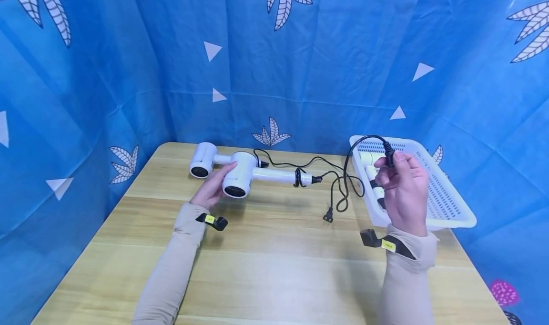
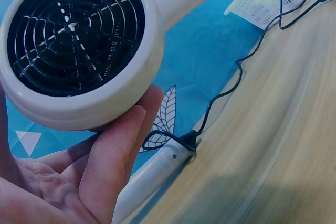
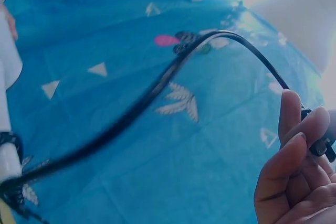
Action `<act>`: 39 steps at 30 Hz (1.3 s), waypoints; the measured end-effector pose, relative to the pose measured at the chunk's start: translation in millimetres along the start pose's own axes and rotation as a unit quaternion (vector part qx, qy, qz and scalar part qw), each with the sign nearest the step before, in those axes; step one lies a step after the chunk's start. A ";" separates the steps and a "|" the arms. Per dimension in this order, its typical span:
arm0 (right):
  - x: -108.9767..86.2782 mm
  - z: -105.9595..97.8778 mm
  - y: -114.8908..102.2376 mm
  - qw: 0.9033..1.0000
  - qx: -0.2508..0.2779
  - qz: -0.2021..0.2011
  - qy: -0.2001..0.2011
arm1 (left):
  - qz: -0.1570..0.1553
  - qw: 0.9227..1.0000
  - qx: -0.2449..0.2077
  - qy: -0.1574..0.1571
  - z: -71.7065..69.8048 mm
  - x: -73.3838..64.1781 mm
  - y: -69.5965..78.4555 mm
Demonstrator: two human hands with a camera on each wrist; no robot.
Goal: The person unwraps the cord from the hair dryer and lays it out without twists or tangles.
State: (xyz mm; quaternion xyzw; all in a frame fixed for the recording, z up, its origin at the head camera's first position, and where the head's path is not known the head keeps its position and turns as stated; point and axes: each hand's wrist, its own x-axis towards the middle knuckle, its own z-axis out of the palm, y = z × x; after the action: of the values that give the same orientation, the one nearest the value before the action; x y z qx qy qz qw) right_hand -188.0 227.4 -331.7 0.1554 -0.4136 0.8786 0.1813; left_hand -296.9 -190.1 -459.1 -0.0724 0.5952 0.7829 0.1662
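Observation:
My left hand (image 1: 213,187) grips a white hair dryer (image 1: 244,168) by its round barrel, above the table. Its black grille (image 2: 76,35) faces the left wrist camera, and the handle points right with black cord looped around its end. From there the cord (image 3: 157,87) arches over to my right hand (image 1: 405,191), which pinches the black plug (image 1: 389,157) near the basket. A second white hair dryer (image 1: 203,159) lies behind on the table, partly hidden by the held one. The cord of that dryer trails right to a loose plug (image 1: 328,215).
At the back right stands a white perforated basket (image 1: 459,215) with white and black items (image 1: 372,173) inside, partly covered by my right hand. The wooden table (image 1: 274,268) ends against a blue patterned curtain (image 1: 274,67) at the back and sides.

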 end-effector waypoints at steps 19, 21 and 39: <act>-25.3 20.8 -23.6 0.987 0.109 -0.117 -0.022 | 0.008 1.000 -0.003 -0.007 -3.1 2.3 -1.1; -25.2 23.7 -27.4 0.985 0.111 -0.131 -0.014 | 0.009 1.000 -0.003 -0.011 -2.7 3.4 -2.0; -23.6 28.8 -62.4 0.980 0.137 -0.129 -0.071 | 0.008 1.000 -0.015 0.018 -3.1 2.5 -1.6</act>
State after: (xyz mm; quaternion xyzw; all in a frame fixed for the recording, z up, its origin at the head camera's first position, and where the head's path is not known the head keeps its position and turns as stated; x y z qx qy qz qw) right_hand -135.6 237.3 -282.3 0.2929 -0.2779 0.8827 0.2403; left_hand -298.9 -192.2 -462.1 -0.0840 0.5868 0.7917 0.1478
